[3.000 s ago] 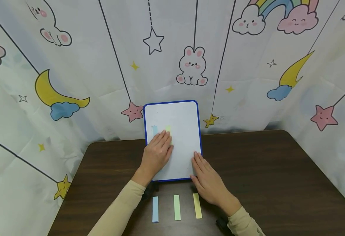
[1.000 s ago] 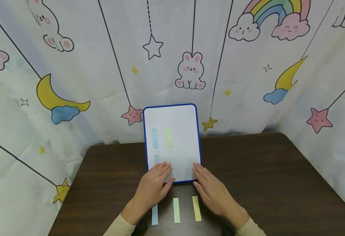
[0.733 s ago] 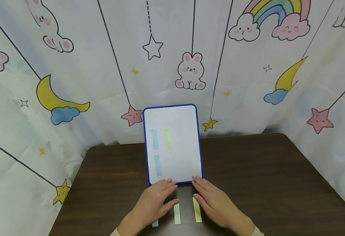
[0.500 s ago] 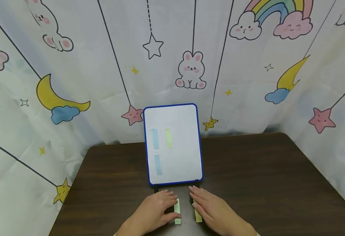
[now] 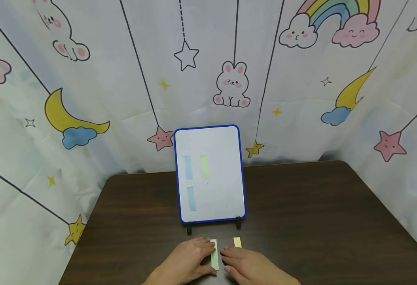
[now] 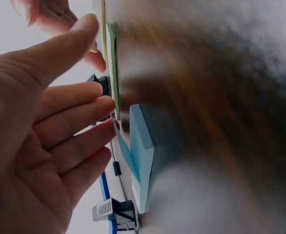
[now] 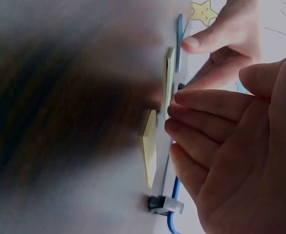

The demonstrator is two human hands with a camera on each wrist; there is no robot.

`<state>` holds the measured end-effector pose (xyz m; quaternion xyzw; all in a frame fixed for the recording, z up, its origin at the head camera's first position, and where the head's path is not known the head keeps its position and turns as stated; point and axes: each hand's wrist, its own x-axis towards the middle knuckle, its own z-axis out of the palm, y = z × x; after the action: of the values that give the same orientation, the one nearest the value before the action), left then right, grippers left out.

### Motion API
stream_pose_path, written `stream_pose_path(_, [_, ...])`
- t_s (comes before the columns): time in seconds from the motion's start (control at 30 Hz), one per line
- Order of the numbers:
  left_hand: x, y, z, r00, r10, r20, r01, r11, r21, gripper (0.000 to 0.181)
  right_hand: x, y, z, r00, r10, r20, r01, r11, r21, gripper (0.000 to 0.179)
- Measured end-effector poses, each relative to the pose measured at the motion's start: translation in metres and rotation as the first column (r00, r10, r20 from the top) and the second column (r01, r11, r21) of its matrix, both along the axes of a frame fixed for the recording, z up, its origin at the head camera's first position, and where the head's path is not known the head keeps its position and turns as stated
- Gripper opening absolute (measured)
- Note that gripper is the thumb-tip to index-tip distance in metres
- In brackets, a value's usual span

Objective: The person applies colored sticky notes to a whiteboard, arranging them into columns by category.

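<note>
My left hand (image 5: pixel 188 261) is low over the table with its fingers relaxed, fingertips and thumb tip at the edge of a pale green sticky-note pad (image 5: pixel 214 255). Beneath it, hidden in the head view, lies a blue sticky-note pad (image 6: pixel 142 156), its top sheet lifted. My right hand (image 5: pixel 253 267) has its fingers extended, tips just right of the green pad; it partly covers a yellow sticky-note pad (image 5: pixel 237 242). Behind both hands stands a blue-framed whiteboard (image 5: pixel 222 174) bearing two blue strips, the upper blue strip (image 5: pixel 188 167) and the lower blue strip (image 5: pixel 192 198), and a green strip (image 5: pixel 204 166).
Black stand feet, a left foot (image 5: pixel 189 228) and a right foot (image 5: pixel 238 223), hold the whiteboard's lower edge. The dark wooden table (image 5: pixel 319 221) extends to both sides. A white curtain (image 5: pixel 201 95) with printed rabbits, moons and stars hangs behind it.
Both hands have come down off the whiteboard toward the sticky-note pads, uncovering its lower part and the second blue strip. The right hand has shifted left, covering most of the yellow pad.
</note>
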<state>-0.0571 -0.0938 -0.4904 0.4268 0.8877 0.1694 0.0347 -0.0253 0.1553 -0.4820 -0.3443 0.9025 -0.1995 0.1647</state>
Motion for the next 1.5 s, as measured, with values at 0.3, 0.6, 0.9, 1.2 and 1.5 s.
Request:
stream_pose_path(0.3, [-0.001, 0.002, -0.002, 0.997, -0.013, -0.079, 0.016, 0.999, 0.039, 0.041, 0.003, -0.002, -0.001, 0.998, 0.056, 0.042, -0.054, 0.998, -0.041, 0.056])
stream_pose_path(0.6, [0.001, 0.002, -0.004, 0.997, 0.022, -0.068, -0.020, 0.999, 0.030, 0.048, 0.005, -0.004, 0.000, 0.994, 0.080, 0.069, -0.078, 0.997, -0.021, 0.057])
stream_pose_path(0.9, [0.000, 0.002, -0.004, 0.996, 0.081, -0.042, -0.082, 0.996, -0.021, 0.056, 0.009, -0.007, -0.001, 0.987, 0.024, 0.161, -0.026, 1.000, 0.010, 0.057])
stream_pose_path(1.2, [-0.003, 0.002, -0.006, 0.997, 0.067, -0.040, -0.065, 0.997, 0.046, 0.042, 0.005, -0.007, -0.004, 0.998, 0.063, 0.023, -0.062, 0.998, -0.024, 0.057])
stream_pose_path(1.5, [-0.003, 0.003, -0.004, 0.996, 0.084, -0.037, -0.082, 0.994, 0.066, 0.032, 0.004, -0.008, -0.010, 0.990, 0.088, -0.112, -0.098, 0.991, -0.090, 0.048])
